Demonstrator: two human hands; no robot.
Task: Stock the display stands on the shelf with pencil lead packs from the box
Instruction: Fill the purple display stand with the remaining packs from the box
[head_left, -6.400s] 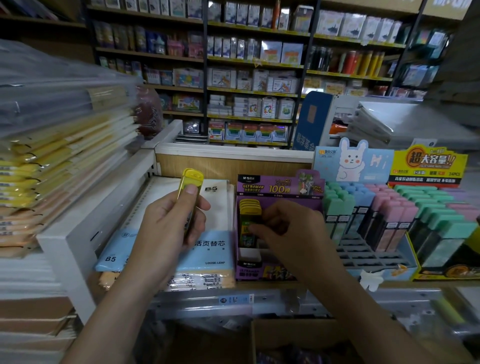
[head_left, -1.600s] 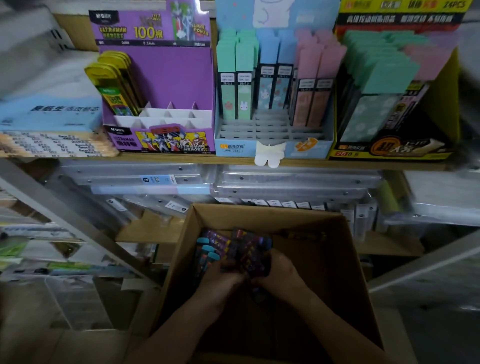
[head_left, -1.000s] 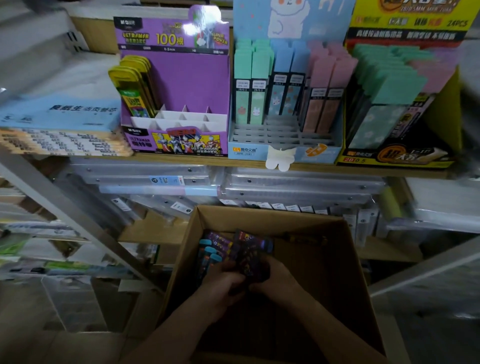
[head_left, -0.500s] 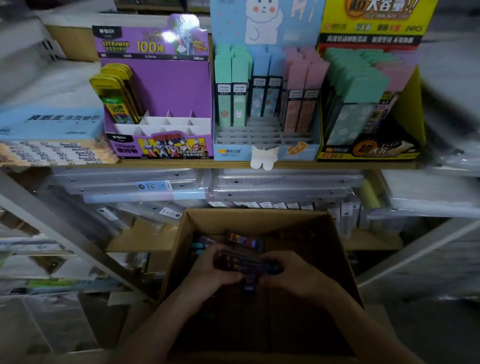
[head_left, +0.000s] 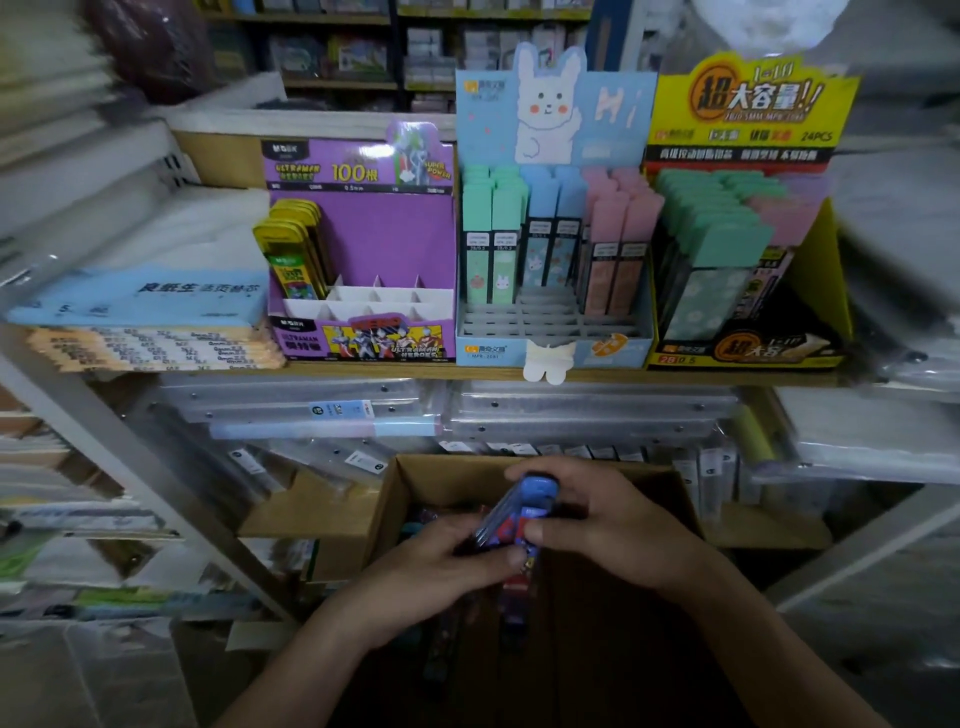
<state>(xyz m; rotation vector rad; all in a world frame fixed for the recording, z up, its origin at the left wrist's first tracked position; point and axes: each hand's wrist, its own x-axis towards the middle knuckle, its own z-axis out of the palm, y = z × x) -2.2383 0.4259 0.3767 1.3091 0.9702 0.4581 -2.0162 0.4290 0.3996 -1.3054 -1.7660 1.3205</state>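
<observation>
Wooden shelf (head_left: 363, 372) holds a purple display stand (head_left: 387, 244) with yellow packs (head_left: 293, 249). Over the cardboard box (head_left: 415, 486), left hand (head_left: 441, 569) and right hand (head_left: 615, 525) together grip blue-capped lead packs (head_left: 514, 514).

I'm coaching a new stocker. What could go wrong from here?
The left hand and right hand pinch several blue-capped pencil lead packs as a loose bundle above the brown cardboard box; one might slip out. The empty white slots of the purple cardboard display stand sit beside yellow packs, which a hurried insert could knock over.
</observation>
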